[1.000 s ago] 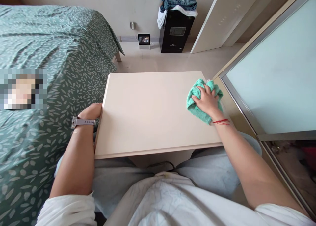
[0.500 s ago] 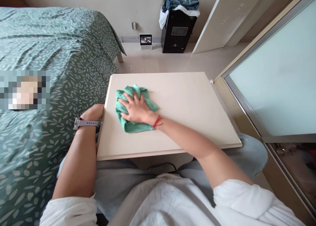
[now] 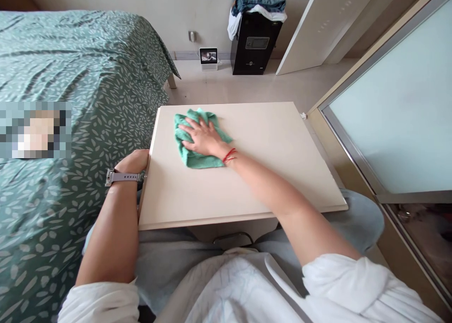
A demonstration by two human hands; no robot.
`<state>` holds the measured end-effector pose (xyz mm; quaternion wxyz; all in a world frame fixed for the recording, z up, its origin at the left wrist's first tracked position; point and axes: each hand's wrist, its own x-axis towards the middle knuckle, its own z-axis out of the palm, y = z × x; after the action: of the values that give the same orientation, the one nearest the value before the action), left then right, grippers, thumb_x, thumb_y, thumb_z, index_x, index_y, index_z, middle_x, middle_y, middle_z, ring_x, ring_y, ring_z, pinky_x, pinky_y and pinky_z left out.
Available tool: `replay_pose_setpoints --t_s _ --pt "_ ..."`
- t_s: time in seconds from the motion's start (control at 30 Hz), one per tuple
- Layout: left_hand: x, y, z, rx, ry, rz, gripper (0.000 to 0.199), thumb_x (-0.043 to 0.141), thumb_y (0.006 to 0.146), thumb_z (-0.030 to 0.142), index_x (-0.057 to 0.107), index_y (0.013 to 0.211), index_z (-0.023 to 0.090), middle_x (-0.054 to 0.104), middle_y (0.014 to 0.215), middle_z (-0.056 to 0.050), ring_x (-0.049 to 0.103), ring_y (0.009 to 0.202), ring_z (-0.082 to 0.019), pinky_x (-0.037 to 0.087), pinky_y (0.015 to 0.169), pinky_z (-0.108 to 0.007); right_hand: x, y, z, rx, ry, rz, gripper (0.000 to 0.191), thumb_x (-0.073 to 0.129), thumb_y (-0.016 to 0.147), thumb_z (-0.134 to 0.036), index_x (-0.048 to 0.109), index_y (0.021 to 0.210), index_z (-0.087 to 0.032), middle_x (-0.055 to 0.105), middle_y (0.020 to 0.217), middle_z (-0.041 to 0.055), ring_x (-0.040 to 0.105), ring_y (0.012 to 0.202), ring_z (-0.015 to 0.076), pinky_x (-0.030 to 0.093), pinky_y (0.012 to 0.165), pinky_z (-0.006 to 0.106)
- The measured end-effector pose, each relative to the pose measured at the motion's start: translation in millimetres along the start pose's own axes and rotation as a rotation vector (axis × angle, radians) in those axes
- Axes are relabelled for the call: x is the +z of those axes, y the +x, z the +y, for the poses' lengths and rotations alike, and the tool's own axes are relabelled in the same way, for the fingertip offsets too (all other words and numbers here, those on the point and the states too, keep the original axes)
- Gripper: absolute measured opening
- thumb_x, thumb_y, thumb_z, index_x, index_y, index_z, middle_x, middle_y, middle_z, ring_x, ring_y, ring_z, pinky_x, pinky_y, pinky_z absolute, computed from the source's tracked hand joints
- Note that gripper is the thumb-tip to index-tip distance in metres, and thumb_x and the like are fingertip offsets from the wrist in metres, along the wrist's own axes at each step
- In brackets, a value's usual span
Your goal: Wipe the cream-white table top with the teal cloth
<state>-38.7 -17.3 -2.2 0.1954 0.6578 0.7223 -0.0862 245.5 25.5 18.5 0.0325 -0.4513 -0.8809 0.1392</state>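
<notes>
The right hand [image 3: 205,138], spread flat on the cloth [image 3: 197,160] without clenching it, had shifted it from the table's [image 3: 268,144] right edge to its left part, near the far edge, extending the wiped area there, while the left hand's [image 3: 133,161] grip at the left edge could not be determined.

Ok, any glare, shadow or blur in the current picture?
Head view: right hand and green cloth readable, perhaps slightly soft; head view: faint, soft shading on the pale tabletop; head view: bright streaks along the metal door frame; head view: a pixelated patch hides detail on the bed.
</notes>
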Motion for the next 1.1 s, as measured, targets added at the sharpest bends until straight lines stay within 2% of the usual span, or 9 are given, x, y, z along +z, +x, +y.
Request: replay_pose_setpoints --t_s 0.13,0.3,0.4,0.5,0.63,0.77,0.87,0.97,1.1 --pt "0.0 7.3 -7.0 -0.003 0.028 -0.049 0.043 0.063 0.103 0.015 0.096 0.13 0.007 0.089 0.158 -0.028 0.079 0.165 -0.042 0.06 0.137 -0.044 -14.6 -46.3 86.7 0.226 -0.028 0.052 0.084 0.057 0.125 -0.049 0.052 0.205 -0.024 0.031 0.218 0.0201 0.04 0.192 0.0615 0.039 0.149 0.089" --pt "7.6 17.7 -18.1 0.021 0.038 -0.033 0.042 0.067 0.097 0.018 0.098 0.125 0.011 0.088 0.163 -0.025 0.079 0.165 -0.041 0.061 0.138 -0.041 -29.7 -120.4 188.3 0.538 -0.069 0.187 0.081 0.054 0.124 -0.049 0.058 0.201 -0.022 0.043 0.213 0.0197 0.048 0.187 0.0576 0.047 0.147 0.084" --pt "12.7 23.6 -21.5 -0.005 0.051 -0.015 0.046 0.067 0.09 0.017 0.099 0.122 0.014 0.092 0.156 -0.022 0.081 0.164 -0.04 0.062 0.139 -0.042 -34.2 -152.7 220.0 0.736 -0.048 0.251 0.078 0.056 0.123 -0.045 0.061 0.198 -0.025 0.045 0.213 0.015 0.048 0.188 0.0545 0.046 0.15 0.079" --pt "14.0 24.5 -20.2 -0.013 0.067 -0.013 0.037 0.072 0.089 0.022 0.098 0.115 0.016 0.094 0.152 -0.021 0.081 0.164 -0.04 0.063 0.137 -0.039 -34.6 -163.5 226.0 0.86 -0.025 0.291 0.075 0.056 0.124 -0.044 0.062 0.197 -0.026 0.044 0.213 0.0169 0.049 0.187 0.0561 0.048 0.147 0.08" --pt "7.6 19.2 -14.6 -0.011 0.049 -0.018 0.033 0.071 0.091 0.025 0.095 0.111 0.015 0.092 0.153 -0.025 0.079 0.165 -0.044 0.062 0.139 -0.047 -28.7 -151.3 211.3 0.921 -0.06 0.297 0.074 0.054 0.126 -0.045 0.061 0.198 -0.026 0.043 0.211 0.0222 0.05 0.186 0.0583 0.049 0.143 0.085" --pt "2.4 20.2 -14.5 0.011 0.034 -0.041 0.035 0.073 0.089 0.029 0.096 0.112 0.016 0.093 0.15 -0.027 0.08 0.163 -0.047 0.063 0.139 -0.054 -16.3 -125.3 174.4 0.796 -0.097 0.259 0.079 0.056 0.125 -0.047 0.056 0.199 -0.02 0.04 0.212 0.028 0.044 0.187 0.0627 0.046 0.141 0.094" --pt "6.1 25.5 -19.8 0.02 0.016 -0.027 0.039 0.07 0.086 0.029 0.097 0.112 0.015 0.093 0.15 -0.027 0.08 0.164 -0.047 0.063 0.14 -0.053 -4.9 -102.0 124.5 0.58 -0.065 0.23 0.081 0.058 0.123 -0.048 0.058 0.198 -0.02 0.042 0.212 0.0274 0.044 0.187 0.0639 0.043 0.141 0.097" --pt "11.2 27.9 -23.4 -0.014 0.0 -0.011 0.043 0.064 0.088 0.028 0.097 0.112 0.013 0.09 0.157 -0.029 0.079 0.166 -0.046 0.062 0.141 -0.052 4.7 -77.0 61.6 0.332 -0.014 0.159 0.082 0.062 0.121 -0.048 0.059 0.198 -0.02 0.04 0.213 0.0248 0.044 0.188 0.0632 0.039 0.144 0.097" --pt "8.9 21.8 -16.6 -0.005 -0.001 -0.024 0.041 0.072 0.092 0.036 0.098 0.114 0.014 0.09 0.158 -0.027 0.079 0.166 -0.044 0.062 0.139 -0.046 10.9 -40.2 -16.0 0.084 0.017 0.065 0.082 0.063 0.123 -0.044 0.055 0.201 -0.02 0.035 0.216 0.0207 0.033 0.196 0.0582 0.036 0.152 0.091"
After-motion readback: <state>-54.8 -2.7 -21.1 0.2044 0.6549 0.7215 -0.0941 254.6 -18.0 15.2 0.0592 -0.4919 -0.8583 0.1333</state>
